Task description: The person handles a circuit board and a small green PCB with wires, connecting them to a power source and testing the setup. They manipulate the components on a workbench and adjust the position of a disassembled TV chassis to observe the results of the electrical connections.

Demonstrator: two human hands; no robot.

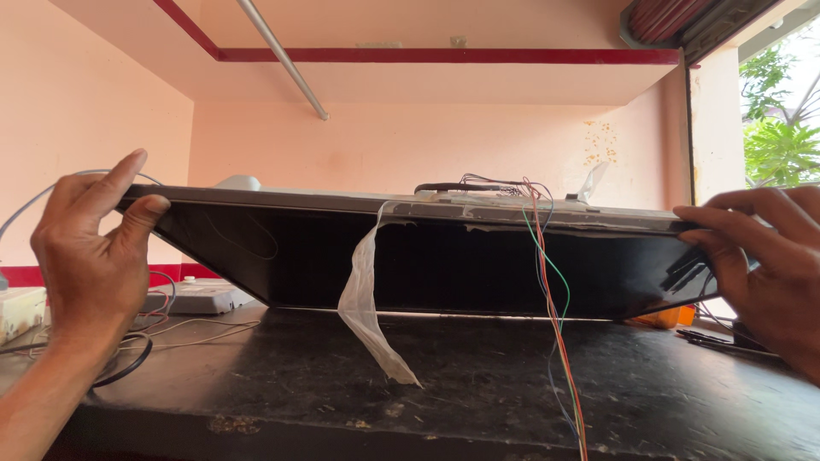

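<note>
A large flat black panel, like a screen, is held almost level above a dark stone counter, its far edge resting near the counter. My left hand grips its left corner, thumb on the near edge and a finger raised. My right hand grips the right end, fingers across the top edge. A strip of clear plastic film hangs from the panel's front edge down to the counter. Thin coloured wires, red, green and blue, trail from the top of the panel over its front.
At the left lie a flat grey device, looped black and white cables and a white box. Something orange sits behind the panel at right. Peach walls, a metal pipe overhead, and an opening to green trees.
</note>
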